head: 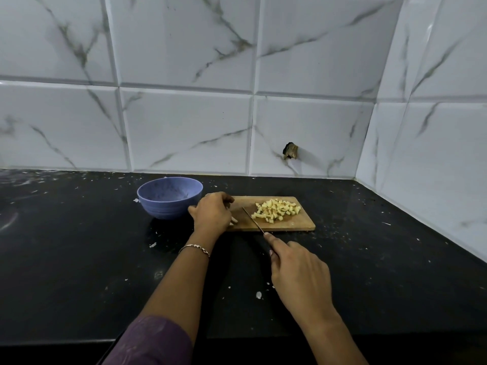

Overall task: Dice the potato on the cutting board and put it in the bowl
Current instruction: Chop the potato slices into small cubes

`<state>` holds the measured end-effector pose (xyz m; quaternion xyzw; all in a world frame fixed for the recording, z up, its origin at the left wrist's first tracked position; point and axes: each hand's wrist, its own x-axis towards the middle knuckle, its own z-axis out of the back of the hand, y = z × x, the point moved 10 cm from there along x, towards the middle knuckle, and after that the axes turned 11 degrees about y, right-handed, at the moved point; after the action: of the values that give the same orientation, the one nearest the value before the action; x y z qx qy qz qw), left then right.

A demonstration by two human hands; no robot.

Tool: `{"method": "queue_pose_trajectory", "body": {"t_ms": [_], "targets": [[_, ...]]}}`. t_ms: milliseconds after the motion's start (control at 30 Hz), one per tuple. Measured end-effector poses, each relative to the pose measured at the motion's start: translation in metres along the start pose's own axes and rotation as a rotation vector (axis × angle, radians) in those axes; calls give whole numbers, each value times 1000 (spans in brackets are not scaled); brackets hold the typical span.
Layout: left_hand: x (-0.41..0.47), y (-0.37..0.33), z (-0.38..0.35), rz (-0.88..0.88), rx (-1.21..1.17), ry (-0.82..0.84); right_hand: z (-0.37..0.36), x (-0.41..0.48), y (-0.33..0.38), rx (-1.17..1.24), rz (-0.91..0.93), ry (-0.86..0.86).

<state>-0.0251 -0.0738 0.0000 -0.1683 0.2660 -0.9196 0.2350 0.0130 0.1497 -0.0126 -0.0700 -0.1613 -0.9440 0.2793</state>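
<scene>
Left hand [212,213] is curling its fingers over potato strips [234,220] at the left end of the cutting board [297,225]. Right hand [297,272] is gripping the knife [253,219], its blade slanting across the board between the strips and the diced potato [276,209] heaped toward the right end. The bowl [163,206] is standing on the counter [79,259], just beside the board's left edge.

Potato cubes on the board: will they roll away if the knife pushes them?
Probably not: the potato cubes have flat cut faces, so they should slide or tumble, not roll. They lie in a loose heap, so a knife push would likely scatter some across the cutting board.
</scene>
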Motion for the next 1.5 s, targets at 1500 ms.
{"method": "queue_pose_trajectory", "body": {"t_ms": [1500], "targets": [[-3, -18, -23, -92, 302, 20, 3, -1, -13, 84, -86, -18]]}}
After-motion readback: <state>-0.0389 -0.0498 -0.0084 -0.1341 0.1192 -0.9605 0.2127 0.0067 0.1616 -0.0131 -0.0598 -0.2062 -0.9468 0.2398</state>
